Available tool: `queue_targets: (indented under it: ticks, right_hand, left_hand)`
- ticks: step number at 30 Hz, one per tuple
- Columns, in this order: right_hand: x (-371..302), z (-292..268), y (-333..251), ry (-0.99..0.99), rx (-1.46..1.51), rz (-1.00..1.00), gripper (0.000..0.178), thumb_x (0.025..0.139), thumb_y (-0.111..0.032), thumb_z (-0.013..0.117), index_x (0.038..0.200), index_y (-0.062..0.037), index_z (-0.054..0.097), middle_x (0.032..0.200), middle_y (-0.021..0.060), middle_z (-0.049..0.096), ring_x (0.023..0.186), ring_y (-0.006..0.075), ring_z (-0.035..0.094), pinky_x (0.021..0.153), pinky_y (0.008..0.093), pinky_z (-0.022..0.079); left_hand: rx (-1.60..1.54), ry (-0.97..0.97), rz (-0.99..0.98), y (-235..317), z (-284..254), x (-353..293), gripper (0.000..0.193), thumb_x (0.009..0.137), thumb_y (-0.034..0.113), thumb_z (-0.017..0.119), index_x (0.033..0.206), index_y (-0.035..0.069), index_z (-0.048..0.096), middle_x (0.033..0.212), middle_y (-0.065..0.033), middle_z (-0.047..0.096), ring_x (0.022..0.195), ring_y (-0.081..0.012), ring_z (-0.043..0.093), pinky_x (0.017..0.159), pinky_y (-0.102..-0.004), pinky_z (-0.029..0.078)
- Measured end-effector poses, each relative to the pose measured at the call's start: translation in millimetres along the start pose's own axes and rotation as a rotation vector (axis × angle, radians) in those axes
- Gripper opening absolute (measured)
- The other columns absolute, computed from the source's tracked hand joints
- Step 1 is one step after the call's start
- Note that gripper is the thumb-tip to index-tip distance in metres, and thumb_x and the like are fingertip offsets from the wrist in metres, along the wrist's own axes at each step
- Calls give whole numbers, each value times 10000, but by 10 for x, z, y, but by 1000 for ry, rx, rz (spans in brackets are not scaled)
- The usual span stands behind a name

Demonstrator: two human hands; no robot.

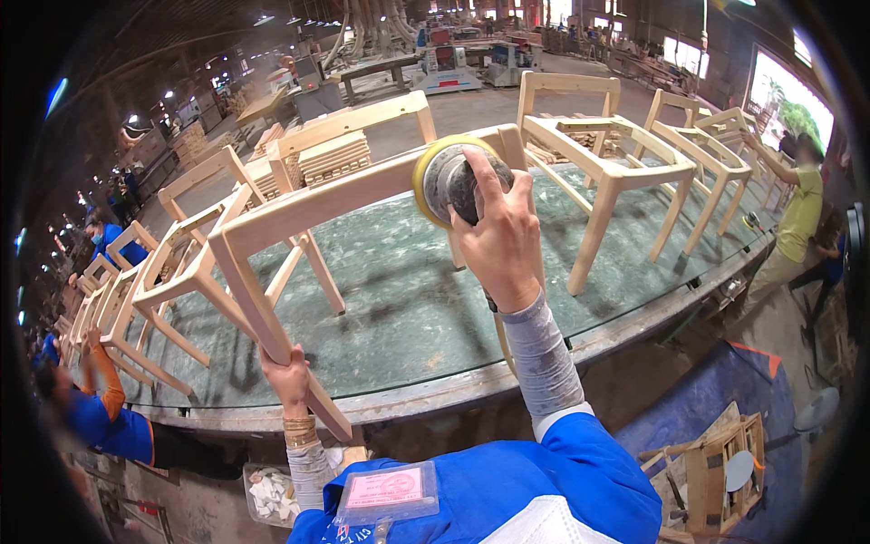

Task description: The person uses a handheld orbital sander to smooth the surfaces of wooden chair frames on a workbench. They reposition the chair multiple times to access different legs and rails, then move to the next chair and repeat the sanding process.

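Observation:
My right hand [501,238] is wrapped over a round hand sander [446,178] with a grey-black body and a yellow pad rim. The sander lies against the top rail of a pale wooden chair frame [322,207], near the rail's right end. A hose [504,340] runs down from it beside my forearm. Lower left, my left hand [288,379] is closed around a leg of the same frame, which leans toward me over the table edge. My palm hides part of the sander's body.
Several unfinished wooden chairs [609,168] line both sides of the long green-topped table [417,317]. Behind it are stacked wood slats [333,161]. A person in blue [118,426] works at left, one in yellow [797,204] at right. A bin of scraps [270,494] stands below.

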State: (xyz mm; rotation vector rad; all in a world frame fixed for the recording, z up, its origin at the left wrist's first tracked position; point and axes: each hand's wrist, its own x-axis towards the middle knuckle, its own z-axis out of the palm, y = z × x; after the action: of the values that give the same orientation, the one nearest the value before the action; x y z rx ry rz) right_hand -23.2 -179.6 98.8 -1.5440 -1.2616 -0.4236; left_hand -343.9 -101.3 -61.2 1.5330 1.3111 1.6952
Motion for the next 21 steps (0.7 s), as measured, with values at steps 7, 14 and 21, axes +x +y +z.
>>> queue_targets:
  ticks: [7, 14, 21]
  right_hand:
    - [-90, -77, -19, -35, 2, 62, 700, 701, -95, 719, 1319, -260, 435, 1060, 183, 446, 877, 373, 602, 747, 437, 528]
    - [-122, -158, 40, -13, 15, 88, 696, 700, -98, 720, 1315, -259, 437, 1057, 189, 450, 888, 389, 590, 747, 437, 525]
    - [-532, -204, 76, -32, 201, -58, 741, 616, -54, 744, 1278, -285, 505, 1056, 179, 456, 821, 352, 615, 643, 394, 533]
  left_hand:
    - [-38, -25, 30, -196, -106, -18, 478, 749, 16, 608, 1198, -22, 448, 887, -83, 546, 630, -139, 565, 498, -259, 505]
    - [-48, -22, 20, -108, -15, -81, 542, 735, 3, 606, 1246, -17, 429, 960, -86, 542, 661, -130, 561, 483, -243, 507]
    - [44, 30, -12, -236, -69, -20, 472, 728, -14, 577, 1183, -17, 451, 872, -89, 562, 600, -140, 576, 458, -247, 503]
